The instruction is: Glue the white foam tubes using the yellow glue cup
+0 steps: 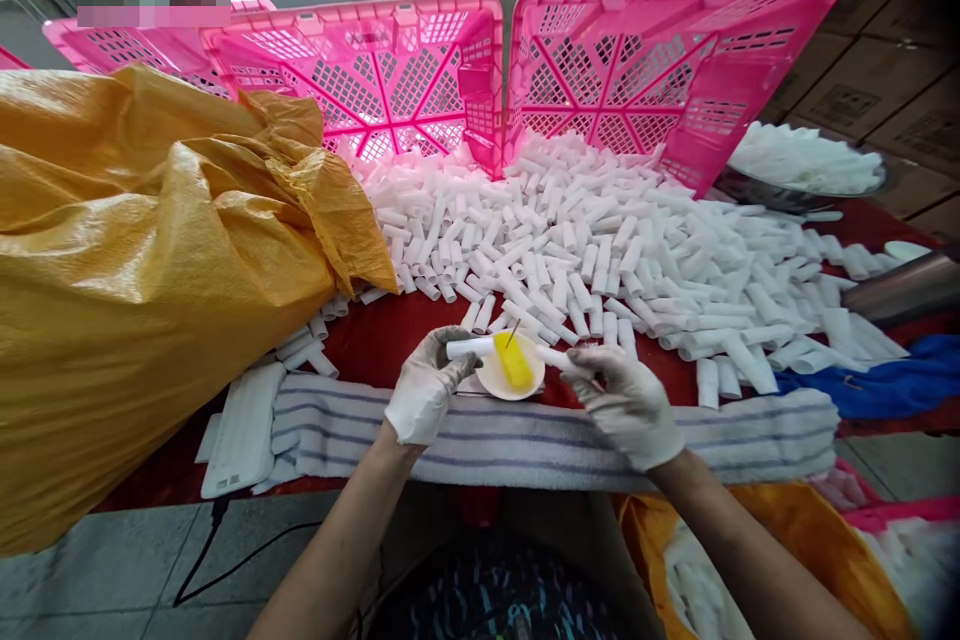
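As your left hand (pixel 431 385) pinches a white tube (pixel 468 348) between thumb and fingers, with just a small gap for the tube, your right hand (pixel 621 402) has its fingers curled in on a second tube (pixel 556 358); the two tubes point in from each side at the yellow block (pixel 514 363) on a small round dish (pixel 490 380); I cannot tell if they touch the block. Each tube looks hollow and very light, so a soft pinch should do; the walls seem thin and may dent if you squeeze hard; the outside looks smooth, so it might slip on your gloves (pixel 416 415). Hold each one near the end away from the block, thumb on one side, fingers on the other; mind the thin dark pin (pixel 513 332) on the block, as it could poke you; more tubes lie in a big pile (pixel 600 240) behind the dish.
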A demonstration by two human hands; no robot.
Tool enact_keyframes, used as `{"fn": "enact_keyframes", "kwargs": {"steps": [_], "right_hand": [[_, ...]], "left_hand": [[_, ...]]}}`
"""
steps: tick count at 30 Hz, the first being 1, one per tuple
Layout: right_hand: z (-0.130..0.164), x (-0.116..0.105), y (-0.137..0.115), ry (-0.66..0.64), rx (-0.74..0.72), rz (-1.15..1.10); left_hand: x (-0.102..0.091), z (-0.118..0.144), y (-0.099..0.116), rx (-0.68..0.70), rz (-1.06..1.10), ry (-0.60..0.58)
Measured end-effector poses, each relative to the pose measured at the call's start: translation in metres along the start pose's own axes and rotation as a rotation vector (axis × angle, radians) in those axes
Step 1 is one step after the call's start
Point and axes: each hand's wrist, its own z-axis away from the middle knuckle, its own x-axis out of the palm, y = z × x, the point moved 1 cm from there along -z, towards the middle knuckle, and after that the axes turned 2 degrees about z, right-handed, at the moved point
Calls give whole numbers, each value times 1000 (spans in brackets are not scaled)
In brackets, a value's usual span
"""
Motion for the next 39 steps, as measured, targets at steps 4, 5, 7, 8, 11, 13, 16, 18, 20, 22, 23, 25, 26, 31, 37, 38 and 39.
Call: {"fn": "enact_keyframes", "kwargs": {"steps": [4,5,7,8,11,13,16,18,20,22,23,25,26,31,37,38,39], "right_hand": [[-3,-6,-24,5,316,-334],[-4,-6,-28,-32,380,-390],[-5,-7,-30,-96,474,-447],[-6,-8,-28,-129,503,-457],[-5,-14,-21,-259,550,-463],[-1,-18,-20,-310,532,-394],[8,-24,-32,-280,278,-88],[15,-27,-46,-281,-58,166],[22,-28,-60,-314,-362,396],[28,-28,-68,-342,-525,542],[30,-27,-70,-337,-547,572],[33,-26,-71,-245,-467,557],[34,-26,-69,-157,-365,522],[40,-31,-67,44,-123,444],[50,-18,-76,140,-137,541],[52,-17,-74,192,15,505],[53,-19,-71,202,159,451]], "left_hand": [[15,9,-2,31,-118,-54],[19,12,-3,24,-140,-76],[25,18,-3,16,-204,-116],[27,21,-3,8,-245,-138],[30,32,0,-70,-354,-226],[32,38,0,-135,-406,-279],[38,43,-6,-287,-503,-287],[44,44,-15,-477,-496,-289],[53,47,-25,-678,-445,-337],[63,51,-33,-754,-505,-416],[69,53,-36,-695,-596,-429],[78,60,-38,-428,-825,-350],[82,63,-37,-255,-932,-270],[86,71,-33,-20,-1013,-217],[88,72,-34,-71,-939,-155],[91,74,-35,11,-959,-122],[93,77,-36,73,-974,-139]]}}
